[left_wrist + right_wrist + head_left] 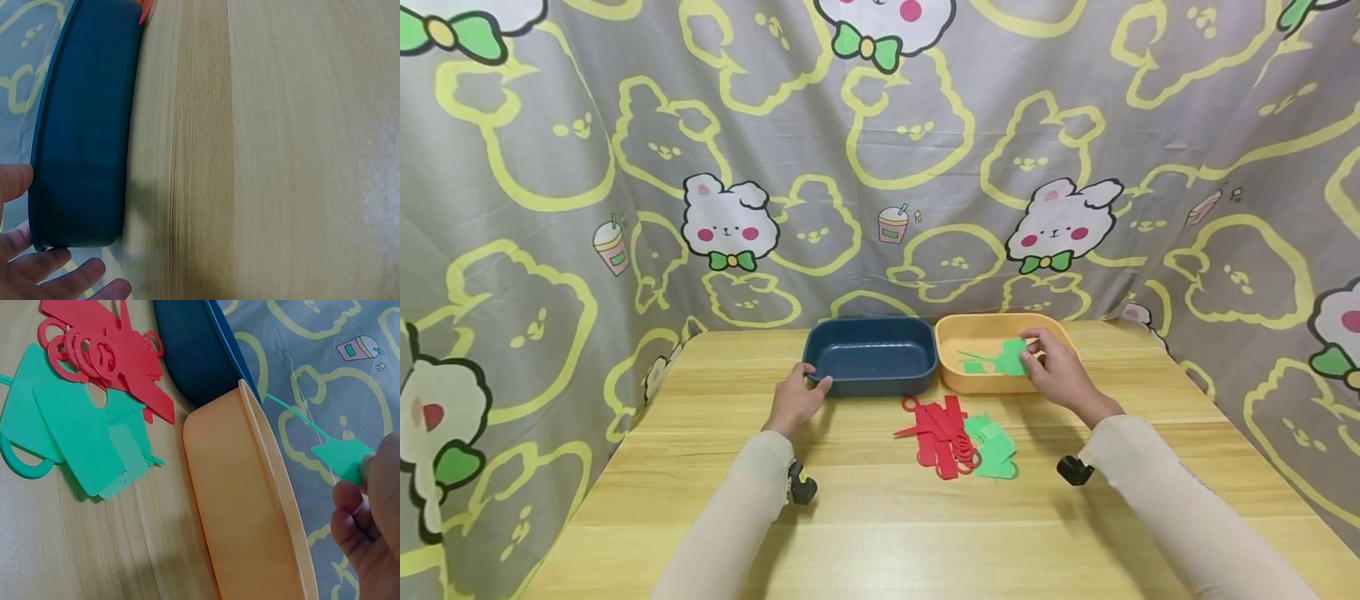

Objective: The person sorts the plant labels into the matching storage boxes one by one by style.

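My left hand grips the front left corner of a dark blue bin, thumb at its rim and fingers round its end. Between thumb and fingers, my right hand pinches a flat green tag with a thin tail, held over the orange-yellow bin. The right wrist view shows the green tag above the bin's rim. In front of the bins lie several red tags with ring-shaped ends, overlapping several green tags.
The two bins stand side by side at the back of the wooden table. Some green shows inside the orange-yellow bin. A patterned curtain hangs close behind and on both sides.
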Demonstrator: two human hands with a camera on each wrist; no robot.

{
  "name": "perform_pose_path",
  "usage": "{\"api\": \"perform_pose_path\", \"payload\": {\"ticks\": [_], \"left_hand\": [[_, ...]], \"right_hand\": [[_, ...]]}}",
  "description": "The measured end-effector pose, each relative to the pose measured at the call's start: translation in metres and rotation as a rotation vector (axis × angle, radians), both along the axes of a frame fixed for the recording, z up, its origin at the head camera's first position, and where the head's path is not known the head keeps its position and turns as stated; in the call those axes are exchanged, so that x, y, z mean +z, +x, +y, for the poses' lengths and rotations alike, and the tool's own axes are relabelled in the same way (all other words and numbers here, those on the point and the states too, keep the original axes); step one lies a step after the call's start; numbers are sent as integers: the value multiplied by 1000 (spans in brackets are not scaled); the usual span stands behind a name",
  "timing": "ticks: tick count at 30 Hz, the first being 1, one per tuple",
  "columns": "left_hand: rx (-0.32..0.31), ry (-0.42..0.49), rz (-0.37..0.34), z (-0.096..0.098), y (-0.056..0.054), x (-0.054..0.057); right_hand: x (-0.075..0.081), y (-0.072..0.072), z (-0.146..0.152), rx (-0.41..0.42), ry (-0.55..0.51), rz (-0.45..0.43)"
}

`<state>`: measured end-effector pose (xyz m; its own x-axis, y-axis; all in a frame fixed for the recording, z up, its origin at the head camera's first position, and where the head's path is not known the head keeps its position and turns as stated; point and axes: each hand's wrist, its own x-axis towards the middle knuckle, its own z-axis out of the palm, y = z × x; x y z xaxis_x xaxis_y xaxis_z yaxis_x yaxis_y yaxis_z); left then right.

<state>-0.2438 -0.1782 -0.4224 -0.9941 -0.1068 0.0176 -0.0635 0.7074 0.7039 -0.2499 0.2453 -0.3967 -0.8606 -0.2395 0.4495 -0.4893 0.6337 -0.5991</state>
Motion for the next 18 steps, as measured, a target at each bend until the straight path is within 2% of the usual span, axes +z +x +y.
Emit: {"api": "perform_pose_path", "payload": {"ticks": [18], "left_hand": [[-1,2,-1,-1,0,-1]], "right_hand": [[1,-4,8,-53,7,-43]]}}
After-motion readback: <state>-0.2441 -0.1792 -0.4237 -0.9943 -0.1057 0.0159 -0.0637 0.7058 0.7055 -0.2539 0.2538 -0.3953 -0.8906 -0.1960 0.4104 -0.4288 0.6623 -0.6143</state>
